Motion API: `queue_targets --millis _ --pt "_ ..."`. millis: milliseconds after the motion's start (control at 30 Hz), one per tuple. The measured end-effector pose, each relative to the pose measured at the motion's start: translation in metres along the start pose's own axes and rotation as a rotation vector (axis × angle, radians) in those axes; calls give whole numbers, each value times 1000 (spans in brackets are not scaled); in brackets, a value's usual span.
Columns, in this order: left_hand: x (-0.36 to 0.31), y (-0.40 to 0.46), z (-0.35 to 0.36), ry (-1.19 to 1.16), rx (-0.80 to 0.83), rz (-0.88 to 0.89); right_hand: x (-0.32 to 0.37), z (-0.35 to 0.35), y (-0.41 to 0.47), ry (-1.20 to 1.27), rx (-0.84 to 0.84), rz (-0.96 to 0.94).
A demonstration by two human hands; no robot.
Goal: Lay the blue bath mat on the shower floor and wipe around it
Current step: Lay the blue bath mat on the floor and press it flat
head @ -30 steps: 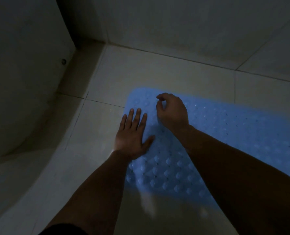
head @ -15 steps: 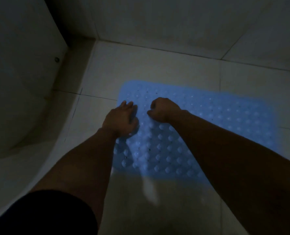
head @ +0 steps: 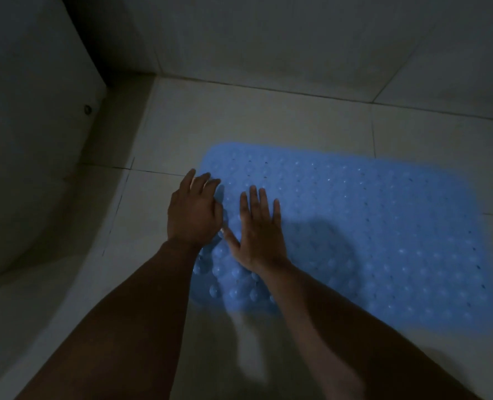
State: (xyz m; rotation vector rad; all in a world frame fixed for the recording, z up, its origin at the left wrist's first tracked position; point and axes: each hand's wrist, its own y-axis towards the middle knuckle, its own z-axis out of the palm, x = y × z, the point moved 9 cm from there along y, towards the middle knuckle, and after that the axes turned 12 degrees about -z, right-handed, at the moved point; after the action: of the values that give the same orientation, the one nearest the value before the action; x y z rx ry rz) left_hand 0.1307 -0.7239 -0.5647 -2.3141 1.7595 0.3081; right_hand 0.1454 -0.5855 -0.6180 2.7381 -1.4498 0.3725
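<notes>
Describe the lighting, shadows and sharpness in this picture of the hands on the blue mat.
Head view: dim overall; the blue bath mat is the brightest area; a dark shadow falls on it right of the right hand; the left hand looks slightly blurred; wide-angle bending at the edges.

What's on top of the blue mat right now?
Both hands: the right hand lies flat on the blue bath mat, fingers straight; the left hand rests at its left edge. The mat under the palms and forearms is hidden.
</notes>
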Motion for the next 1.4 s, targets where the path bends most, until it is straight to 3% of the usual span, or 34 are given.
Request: queue_targets --millis 167,333,433,533,700,800,933,1200,1400 --pt "13 2 5 -1 -27 4 -1 2 4 14 7 12" --pt "35 2 -5 -54 -51 -95 -3 6 11 159 277 38" --pt "28 1 -8 -57 -35 -123 -17 -35 35 366 400 67" --pt "-12 -5 3 -47 -3 -29 -62 -89 52 535 262 131" --pt "-108 -38 57 32 145 247 -138 -106 25 437 36 226" --pt "-142 -54 92 60 236 257 -163 -106 5 414 -99 206" --pt "-149 -61 110 211 190 229 -179 -99 -9 324 -208 106" --pt "-156 -66 110 231 192 306 -189 -102 -14 283 -256 106" --pt "-167 -51 95 250 291 230 -192 -126 17 316 -112 173"
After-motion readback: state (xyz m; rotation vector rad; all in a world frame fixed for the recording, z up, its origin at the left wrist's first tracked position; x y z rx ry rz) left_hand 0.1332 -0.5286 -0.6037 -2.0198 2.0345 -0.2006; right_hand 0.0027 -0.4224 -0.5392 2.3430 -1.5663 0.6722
